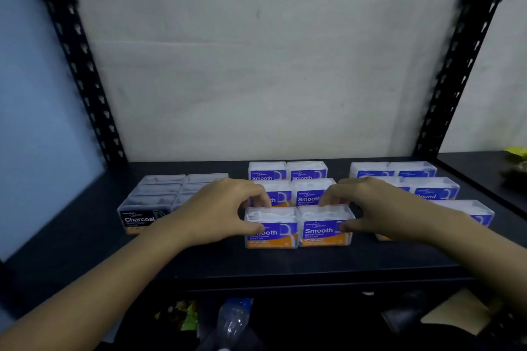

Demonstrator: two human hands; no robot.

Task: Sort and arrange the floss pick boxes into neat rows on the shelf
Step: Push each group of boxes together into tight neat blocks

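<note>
Clear floss pick boxes stand in three groups on the black shelf [285, 262]. In the middle, blue "Smooth" boxes form two columns. My left hand [219, 214] grips the front left Smooth box [271, 232], thumb on its label and fingers behind it. My right hand [379, 208] grips the front right Smooth box [323, 229] the same way. The two boxes stand side by side, touching. More Smooth boxes [306, 172] line up behind them. Black "Charcoal" boxes [142, 218] sit at the left. Blue "Round" boxes [435, 191] sit at the right, partly hidden by my right arm.
Black perforated uprights [77, 60] frame the shelf on both sides, with a white wall behind. A strip of bare shelf runs along the front edge. Below the shelf lie a plastic bottle [231, 319] and coloured packets. A yellow-green item [517, 157] sits at the far right.
</note>
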